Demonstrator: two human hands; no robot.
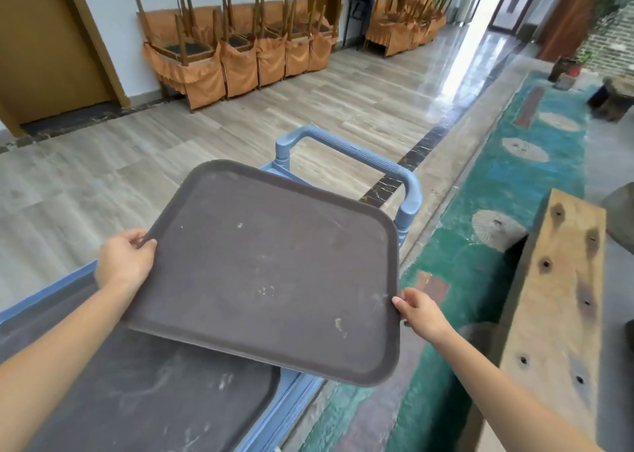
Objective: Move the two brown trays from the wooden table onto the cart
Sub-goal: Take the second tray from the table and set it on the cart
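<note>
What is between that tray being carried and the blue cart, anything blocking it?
Nothing visible blocks it. The held tray, gripped by the left hand and right hand, hangs over the cart. The other brown tray already lies on the cart, partly beneath the held one.

A tray (267, 266) is held between the left hand (125, 261) and right hand (420, 312), above a second tray (144, 396) lying on the cart (346, 149); a wooden table (555, 300) stands right of the right hand, stacked chairs (236, 46) far beyond
</note>
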